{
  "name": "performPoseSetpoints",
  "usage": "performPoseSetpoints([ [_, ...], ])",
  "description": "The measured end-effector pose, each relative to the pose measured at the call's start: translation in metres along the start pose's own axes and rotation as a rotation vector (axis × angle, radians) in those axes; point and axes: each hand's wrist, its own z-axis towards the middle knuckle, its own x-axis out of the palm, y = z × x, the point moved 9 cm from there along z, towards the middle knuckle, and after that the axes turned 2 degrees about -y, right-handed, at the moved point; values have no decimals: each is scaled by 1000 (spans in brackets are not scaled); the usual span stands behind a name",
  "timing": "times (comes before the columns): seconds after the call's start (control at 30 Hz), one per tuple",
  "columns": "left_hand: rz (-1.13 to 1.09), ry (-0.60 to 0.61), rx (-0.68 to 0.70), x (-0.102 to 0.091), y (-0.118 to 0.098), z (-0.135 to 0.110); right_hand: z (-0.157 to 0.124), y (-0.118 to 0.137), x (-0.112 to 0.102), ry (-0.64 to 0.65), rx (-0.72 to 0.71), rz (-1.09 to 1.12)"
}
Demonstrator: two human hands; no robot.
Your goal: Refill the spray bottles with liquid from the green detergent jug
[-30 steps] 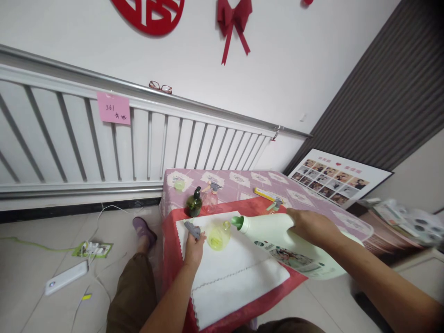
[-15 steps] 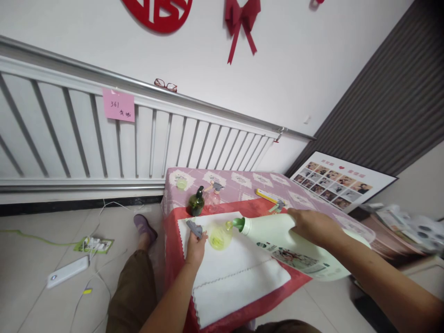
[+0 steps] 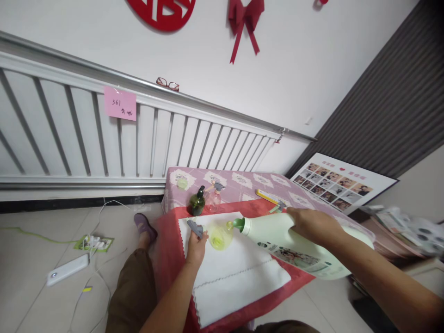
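My right hand (image 3: 312, 225) grips the handle of a large pale green detergent jug (image 3: 298, 244), tipped so its green spout touches the mouth of a small clear yellow-green bottle (image 3: 219, 237). That bottle stands on a white cloth (image 3: 236, 273). My left hand (image 3: 196, 245) is closed on a grey spray-trigger cap (image 3: 194, 228), just left of the small bottle.
The low table has a red cover (image 3: 169, 259) over a pink patterned cloth (image 3: 239, 180). A dark green pump bottle (image 3: 197, 203), a clear spray bottle (image 3: 214, 196) and a yellow item (image 3: 266, 196) stand behind. A power bank (image 3: 66, 270) and cables lie on the floor.
The jug's spout has moved left and down onto the small bottle's mouth. My left hand has stayed beside the bottle with the trigger cap.
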Motion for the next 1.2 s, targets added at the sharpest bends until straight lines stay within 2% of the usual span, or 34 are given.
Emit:
performPoseSetpoints([
  [0.27,-6,9,3,1,-2,-1,3,2,-2,-1,-13,-17],
  [0.67,-7,8,-6,0,7,3,3,3,-4,-15,-26,-42],
  [1.2,-36,-10,-2,1,1,-1,2,9,-11,-40,-62,-75],
])
